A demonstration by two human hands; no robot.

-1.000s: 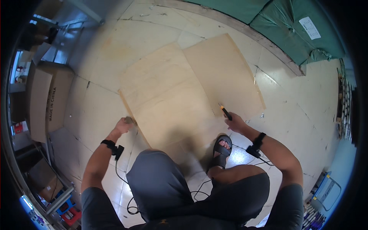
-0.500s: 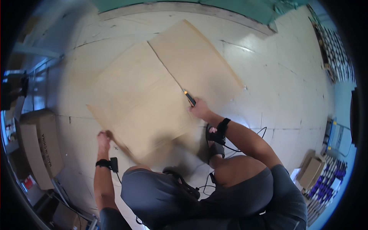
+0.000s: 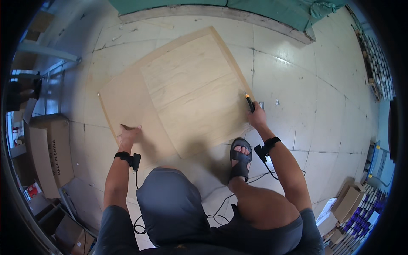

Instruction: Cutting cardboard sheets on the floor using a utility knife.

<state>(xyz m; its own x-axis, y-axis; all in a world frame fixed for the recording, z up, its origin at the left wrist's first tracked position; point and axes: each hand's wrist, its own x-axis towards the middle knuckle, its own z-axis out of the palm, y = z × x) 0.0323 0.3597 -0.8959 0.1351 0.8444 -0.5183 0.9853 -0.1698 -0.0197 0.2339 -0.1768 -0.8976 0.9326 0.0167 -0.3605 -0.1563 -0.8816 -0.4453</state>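
At the right edge of the brown cardboard sheet [image 3: 123,93], gripping a yellow-and-black cutter [image 3: 249,103] in the right hand [image 3: 257,117]. Over the sheet's left edge, left hand [image 3: 129,136] with thumb and fingers parted; cannot tell whether touching. Atop the sheet, a paler panel [image 3: 195,85], between both hands. Beyond the right edge, a wide stretch of tiled floor [image 3: 293,89]; well past the far edge, a wooden beam [image 3: 272,25]; near the closer edge, a sandalled foot [image 3: 241,159].

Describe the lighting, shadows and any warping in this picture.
In the head view, glare whitens the floor at upper right; a soft shadow darkens the brown cardboard beside the left hand; also in that view, the wooden beam looks bowed and the corners go black.
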